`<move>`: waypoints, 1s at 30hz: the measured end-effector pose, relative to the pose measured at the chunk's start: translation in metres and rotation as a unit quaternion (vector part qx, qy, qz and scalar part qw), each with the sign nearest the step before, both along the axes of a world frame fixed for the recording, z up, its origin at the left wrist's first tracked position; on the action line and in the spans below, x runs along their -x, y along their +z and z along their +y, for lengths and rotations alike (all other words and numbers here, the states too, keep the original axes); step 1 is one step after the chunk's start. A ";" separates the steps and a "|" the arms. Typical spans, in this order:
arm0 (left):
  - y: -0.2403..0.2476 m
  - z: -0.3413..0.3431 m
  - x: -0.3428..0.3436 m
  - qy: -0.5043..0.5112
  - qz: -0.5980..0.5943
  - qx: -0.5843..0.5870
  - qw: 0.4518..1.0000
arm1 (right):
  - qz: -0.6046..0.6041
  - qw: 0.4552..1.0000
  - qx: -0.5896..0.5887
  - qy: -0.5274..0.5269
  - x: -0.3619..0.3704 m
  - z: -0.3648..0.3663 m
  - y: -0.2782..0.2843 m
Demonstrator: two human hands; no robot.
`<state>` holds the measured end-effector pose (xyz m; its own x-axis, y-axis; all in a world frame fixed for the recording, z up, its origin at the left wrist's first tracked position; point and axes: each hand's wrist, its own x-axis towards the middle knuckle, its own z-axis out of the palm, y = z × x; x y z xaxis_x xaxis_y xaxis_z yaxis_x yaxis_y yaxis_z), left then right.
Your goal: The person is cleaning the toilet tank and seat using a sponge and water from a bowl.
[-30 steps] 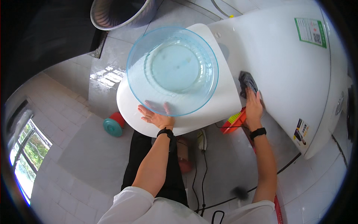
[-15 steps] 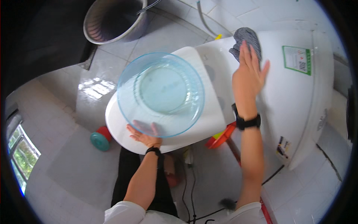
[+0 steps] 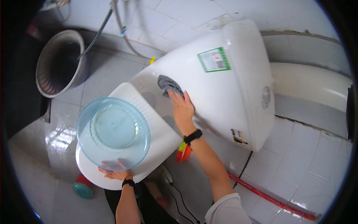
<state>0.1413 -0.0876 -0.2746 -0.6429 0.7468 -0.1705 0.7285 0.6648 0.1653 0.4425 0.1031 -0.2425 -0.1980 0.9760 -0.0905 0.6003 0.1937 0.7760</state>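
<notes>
A dark grey cloth (image 3: 169, 86) lies against the white toilet's sloping surface, between the lid and the tank (image 3: 238, 89). My right hand (image 3: 182, 110) presses its fingertips on the cloth's near edge, fingers stretched and thumb apart. On the closed white lid (image 3: 164, 140) rests a clear blue-tinted basin (image 3: 113, 128). My left hand (image 3: 115, 172) lies at the basin's near rim with spread fingers, partly seen through the clear plastic. Whether its fingertips touch the basin or only the lid, I cannot tell.
A grey bucket (image 3: 80, 71) stands at the far left, by a hose (image 3: 102, 28). A red and green plunger-like thing (image 3: 82, 188) is on the floor at left. An orange-red tool (image 3: 183, 152), black cables (image 3: 182, 198) and a red pole (image 3: 272, 198) lie nearby.
The view has swung to the right. My right hand and the cloth have come nearer along the toilet's surface, from its far side. My left hand stays at the basin's rim.
</notes>
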 end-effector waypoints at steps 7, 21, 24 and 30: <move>0.007 0.004 0.019 -0.013 0.068 0.008 0.998 | 0.187 0.957 -0.184 -0.121 0.056 0.021 0.181; 0.005 0.001 0.014 -0.006 0.047 0.025 0.999 | 0.226 0.971 -0.058 -0.050 0.012 -0.044 0.102; 0.016 0.007 0.016 -0.001 0.039 0.015 0.999 | 0.159 0.967 -0.178 -0.094 0.030 -0.016 0.176; 0.008 0.005 0.011 -0.005 0.033 0.044 0.998 | 0.323 0.938 -0.123 -0.017 0.018 -0.019 0.089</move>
<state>0.1304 -0.0823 -0.2670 -0.6471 0.7373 -0.1941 0.7427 0.6671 0.0579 0.4243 0.0839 -0.1532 -0.1014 0.9583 0.2673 0.9635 0.0277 0.2662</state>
